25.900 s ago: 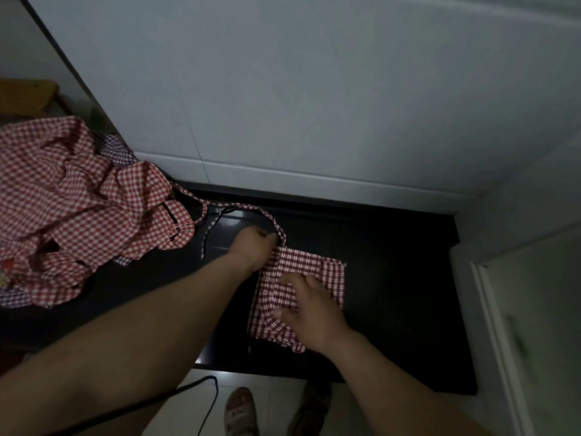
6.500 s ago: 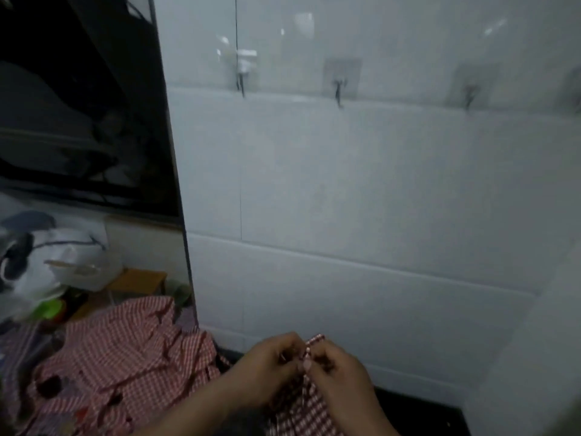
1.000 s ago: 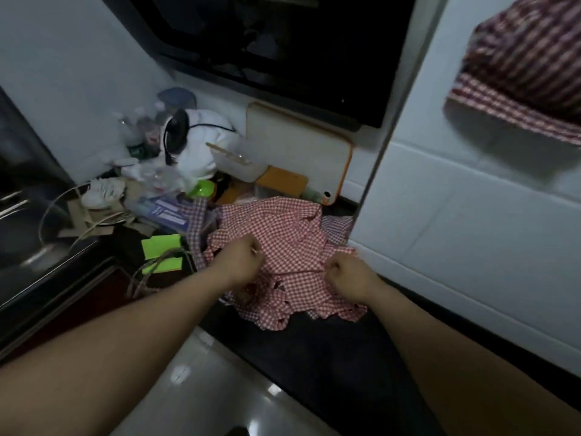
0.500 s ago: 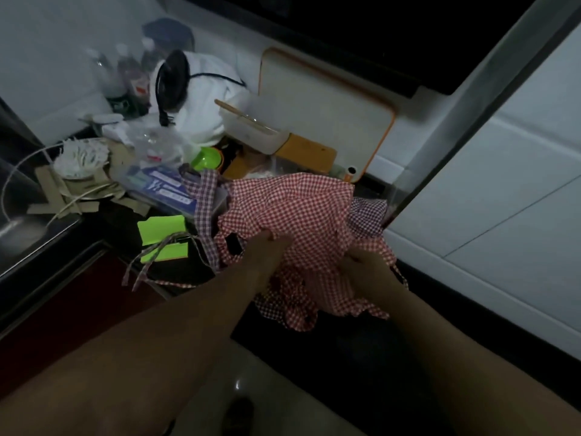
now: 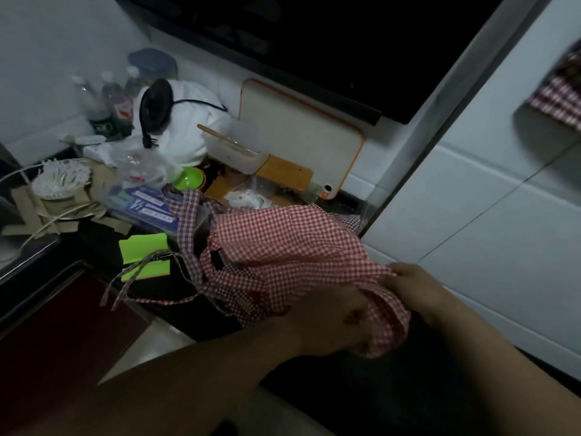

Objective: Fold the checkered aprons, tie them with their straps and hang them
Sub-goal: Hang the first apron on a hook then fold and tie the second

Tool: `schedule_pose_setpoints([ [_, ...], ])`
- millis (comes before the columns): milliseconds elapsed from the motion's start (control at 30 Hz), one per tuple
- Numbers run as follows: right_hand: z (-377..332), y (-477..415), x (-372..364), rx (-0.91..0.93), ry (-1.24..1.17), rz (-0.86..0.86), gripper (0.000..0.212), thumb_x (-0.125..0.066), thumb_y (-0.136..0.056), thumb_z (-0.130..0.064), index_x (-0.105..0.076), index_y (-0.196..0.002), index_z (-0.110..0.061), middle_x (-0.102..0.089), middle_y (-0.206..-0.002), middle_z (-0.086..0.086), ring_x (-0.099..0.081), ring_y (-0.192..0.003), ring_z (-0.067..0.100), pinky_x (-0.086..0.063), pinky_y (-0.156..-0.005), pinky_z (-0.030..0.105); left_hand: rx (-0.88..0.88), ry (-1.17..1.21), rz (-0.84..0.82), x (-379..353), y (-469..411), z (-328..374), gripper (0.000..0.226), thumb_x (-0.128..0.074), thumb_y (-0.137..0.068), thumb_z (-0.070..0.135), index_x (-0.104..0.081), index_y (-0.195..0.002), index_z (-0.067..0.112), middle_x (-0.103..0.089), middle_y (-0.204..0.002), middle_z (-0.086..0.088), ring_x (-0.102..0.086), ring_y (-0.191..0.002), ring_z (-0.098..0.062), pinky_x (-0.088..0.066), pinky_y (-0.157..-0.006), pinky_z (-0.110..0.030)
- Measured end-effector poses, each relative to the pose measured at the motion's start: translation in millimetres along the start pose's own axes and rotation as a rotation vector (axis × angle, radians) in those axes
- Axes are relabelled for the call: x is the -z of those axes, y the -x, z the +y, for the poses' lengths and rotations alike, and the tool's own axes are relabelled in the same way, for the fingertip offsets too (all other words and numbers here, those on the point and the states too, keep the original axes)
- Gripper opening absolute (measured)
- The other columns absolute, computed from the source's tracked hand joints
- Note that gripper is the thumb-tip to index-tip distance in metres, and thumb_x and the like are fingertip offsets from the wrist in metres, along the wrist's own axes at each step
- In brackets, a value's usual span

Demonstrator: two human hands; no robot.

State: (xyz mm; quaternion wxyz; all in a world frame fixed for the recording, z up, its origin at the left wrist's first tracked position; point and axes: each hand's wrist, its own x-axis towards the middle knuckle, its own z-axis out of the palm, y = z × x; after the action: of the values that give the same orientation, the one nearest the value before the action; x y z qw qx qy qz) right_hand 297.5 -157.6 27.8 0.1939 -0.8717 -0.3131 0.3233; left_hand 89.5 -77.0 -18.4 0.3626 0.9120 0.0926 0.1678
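Observation:
A crumpled red-and-white checkered apron (image 5: 283,247) is stretched above the dark counter (image 5: 361,391), its straps (image 5: 147,294) trailing off to the left. My left hand (image 5: 333,322) grips its lower bunched edge. My right hand (image 5: 415,287) pinches the same apron's right end. A folded checkered apron (image 5: 562,89) hangs on the white tiled wall at the upper right. A second, purplish checkered cloth (image 5: 185,221) lies beneath the red one.
Clutter fills the counter's far left: bottles (image 5: 103,99), a white bag (image 5: 185,121), a green bowl (image 5: 188,179), a white cutting board (image 5: 298,133), green sticky notes (image 5: 144,253) and cardboard scraps (image 5: 56,212). A dark window (image 5: 314,42) spans the top.
Both hands have pulled the red apron off the pile toward the right and closer to me. The view has swung right, bringing the hung apron back into sight.

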Motion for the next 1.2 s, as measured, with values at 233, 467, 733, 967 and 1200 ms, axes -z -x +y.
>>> schedule_pose_setpoints([
  [233,120.0,15.4,24.6,-0.309,0.073,0.113,0.016,-0.062,-0.095,-0.015,-0.074,-0.087,-0.009,-0.076,-0.092,0.015,-0.069,-0.082,0.026,-0.056,-0.08,0.035,1.101,0.345,0.784,-10.8,13.3,-83.4,0.096,-0.069,-0.081,0.069,-0.041,-0.151,0.009,-0.045,-0.151,-0.016,-0.047,-0.136,-0.037,-0.043,-0.114,-0.052],
  [467,93.8,18.0,-15.0,0.131,0.42,0.31,0.027,-0.058,-0.095,-0.034,-0.068,-0.109,-0.014,-0.071,-0.109,0.011,-0.068,-0.095,0.03,-0.058,-0.086,0.042,0.769,0.035,0.319,-56.0,38.1,-70.7,0.066,-0.066,-0.087,0.058,-0.049,-0.138,0.02,-0.058,-0.132,-0.003,-0.057,-0.118,-0.021,-0.048,-0.102,-0.04],
  [733,114.9,15.3,-114.1,0.466,0.569,-0.196,0.066,-0.054,-0.1,-0.044,-0.038,-0.157,-0.015,-0.042,-0.159,0.008,-0.041,-0.145,0.029,-0.03,-0.122,0.044,0.41,-0.799,-0.198,-78.8,67.3,-78.5,0.063,-0.062,-0.086,0.04,-0.046,-0.146,0.03,-0.048,-0.146,-0.007,-0.048,-0.132,-0.031,-0.035,-0.108,-0.052],
  [967,186.0,46.6,-114.5,0.658,0.475,-0.042,0.032,-0.056,-0.091,-0.046,-0.066,-0.102,-0.017,-0.067,-0.098,0.004,-0.065,-0.089,0.023,-0.057,-0.078,0.04,0.476,-0.763,0.182,-77.0,44.9,-50.2,0.027,-0.061,-0.089,0.032,-0.06,-0.114,0.019,-0.057,-0.11,-0.006,-0.055,-0.103,-0.03,-0.04,-0.089,-0.046],
  [1200,214.2,42.6,-133.5,0.635,0.567,0.045,0.032,-0.079,-0.063,-0.013,-0.064,-0.091,-0.019,-0.066,-0.095,0.007,-0.064,-0.086,0.03,-0.054,-0.065,0.037,0.189,-0.622,-0.275,-165.3,49.8,-21.3,0.049,-0.055,-0.084,0.05,-0.06,-0.123,0.02,-0.061,-0.119,-0.002,-0.058,-0.102,-0.021,-0.051,-0.084,-0.038],
])
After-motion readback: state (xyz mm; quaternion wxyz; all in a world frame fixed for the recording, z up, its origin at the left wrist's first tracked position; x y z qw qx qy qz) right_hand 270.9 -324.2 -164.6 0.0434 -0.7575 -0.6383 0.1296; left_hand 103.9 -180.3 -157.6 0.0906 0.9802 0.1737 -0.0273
